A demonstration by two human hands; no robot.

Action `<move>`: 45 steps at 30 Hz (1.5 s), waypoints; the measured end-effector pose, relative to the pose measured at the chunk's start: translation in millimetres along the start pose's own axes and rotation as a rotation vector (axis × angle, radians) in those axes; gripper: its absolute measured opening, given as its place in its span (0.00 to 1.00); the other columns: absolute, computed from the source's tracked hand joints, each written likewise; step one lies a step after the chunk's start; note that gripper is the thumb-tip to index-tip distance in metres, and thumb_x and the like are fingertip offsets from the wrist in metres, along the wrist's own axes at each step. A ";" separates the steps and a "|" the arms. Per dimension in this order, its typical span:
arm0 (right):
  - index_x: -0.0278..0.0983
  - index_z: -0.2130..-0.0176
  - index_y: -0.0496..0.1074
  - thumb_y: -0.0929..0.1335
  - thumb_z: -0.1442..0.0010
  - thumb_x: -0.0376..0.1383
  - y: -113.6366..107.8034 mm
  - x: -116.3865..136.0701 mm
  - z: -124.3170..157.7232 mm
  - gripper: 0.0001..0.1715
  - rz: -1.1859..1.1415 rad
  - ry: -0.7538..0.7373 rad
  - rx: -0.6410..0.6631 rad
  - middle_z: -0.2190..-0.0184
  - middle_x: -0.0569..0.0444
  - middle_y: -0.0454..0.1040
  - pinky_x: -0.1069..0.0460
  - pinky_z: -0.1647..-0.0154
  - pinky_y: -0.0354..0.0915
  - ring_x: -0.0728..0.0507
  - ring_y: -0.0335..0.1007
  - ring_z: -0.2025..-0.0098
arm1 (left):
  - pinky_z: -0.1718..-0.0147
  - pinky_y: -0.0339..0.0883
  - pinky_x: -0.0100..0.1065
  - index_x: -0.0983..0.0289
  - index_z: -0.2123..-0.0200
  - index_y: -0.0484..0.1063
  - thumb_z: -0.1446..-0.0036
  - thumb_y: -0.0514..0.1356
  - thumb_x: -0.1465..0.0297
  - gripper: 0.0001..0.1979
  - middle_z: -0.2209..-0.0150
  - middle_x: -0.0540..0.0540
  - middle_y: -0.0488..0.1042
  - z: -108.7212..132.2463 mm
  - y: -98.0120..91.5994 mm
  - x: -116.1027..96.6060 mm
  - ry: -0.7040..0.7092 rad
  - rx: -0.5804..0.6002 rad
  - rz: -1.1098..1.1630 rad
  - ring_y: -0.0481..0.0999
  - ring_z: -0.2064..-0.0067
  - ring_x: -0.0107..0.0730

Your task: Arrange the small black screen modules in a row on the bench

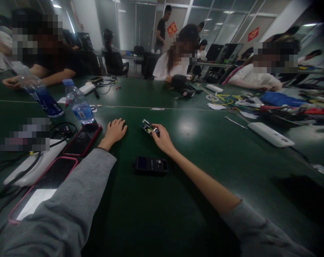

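Observation:
My right hand (163, 137) reaches out over the green table (194, 185) and pinches a small circuit board (147, 126) by its near end. My left hand (115, 131) lies flat on the table to the left of the board, fingers together and resting, holding nothing. A small black device with a dark screen (151, 165) lies on the table between my forearms, untouched. Both arms wear grey sleeves; the right one is pushed up.
Two phones in pink cases (83, 140) (41, 189) lie left, beside two water bottles (78, 105) (40, 93), a white power strip and cables. Another white strip (270, 134) and a metal tool (235, 122) lie right. Other people sit across the table amid wires and parts.

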State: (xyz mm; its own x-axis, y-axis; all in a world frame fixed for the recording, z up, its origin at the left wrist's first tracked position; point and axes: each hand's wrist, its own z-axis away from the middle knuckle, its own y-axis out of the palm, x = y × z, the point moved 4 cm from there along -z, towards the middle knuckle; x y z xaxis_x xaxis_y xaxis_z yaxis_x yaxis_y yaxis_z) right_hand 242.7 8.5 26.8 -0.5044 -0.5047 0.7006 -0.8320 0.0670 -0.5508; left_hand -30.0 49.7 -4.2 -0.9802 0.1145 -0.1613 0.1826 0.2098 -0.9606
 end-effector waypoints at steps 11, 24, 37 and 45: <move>0.37 0.49 0.71 0.64 0.29 0.43 1.7 -21.5 -3.9 0.15 0.004 0.168 -0.092 0.54 0.43 0.75 0.38 0.44 0.67 0.34 0.69 0.48 | 0.29 0.52 0.58 0.63 0.29 0.62 0.26 0.45 0.57 0.29 0.26 0.62 0.60 1.1 -3.7 -2.5 -0.016 0.022 0.012 0.57 0.25 0.53; 0.37 0.46 0.75 0.62 0.30 0.43 -7.0 -29.3 -6.7 0.21 -0.107 0.186 -0.115 0.53 0.45 0.79 0.39 0.46 0.70 0.35 0.75 0.51 | 0.29 0.51 0.59 0.62 0.29 0.63 0.26 0.46 0.59 0.28 0.27 0.63 0.61 3.1 -6.8 -5.7 -0.015 0.016 0.009 0.58 0.26 0.53; 0.33 0.36 0.67 0.72 0.34 0.49 -5.9 -27.8 -8.4 0.36 0.084 0.056 -0.112 0.42 0.36 0.71 0.34 0.37 0.67 0.31 0.69 0.40 | 0.30 0.52 0.60 0.62 0.30 0.63 0.26 0.45 0.59 0.28 0.27 0.62 0.61 4.5 -8.1 -7.4 -0.011 0.012 0.014 0.58 0.26 0.53; 0.39 0.38 0.72 0.71 0.36 0.51 -69.9 -45.9 24.9 0.33 0.138 0.060 0.023 0.45 0.41 0.77 0.32 0.46 0.73 0.30 0.76 0.47 | 0.29 0.51 0.60 0.61 0.29 0.63 0.26 0.45 0.58 0.28 0.26 0.61 0.61 3.2 -4.9 -4.8 -0.019 0.013 0.017 0.57 0.26 0.54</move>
State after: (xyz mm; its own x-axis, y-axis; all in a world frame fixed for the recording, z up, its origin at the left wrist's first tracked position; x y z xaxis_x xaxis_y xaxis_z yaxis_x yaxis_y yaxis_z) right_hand 329.7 5.5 21.9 -0.6270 -0.4394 0.6433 -0.7488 0.1121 -0.6532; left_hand -26.4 45.1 0.6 -0.9783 0.0990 -0.1820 0.1984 0.1950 -0.9605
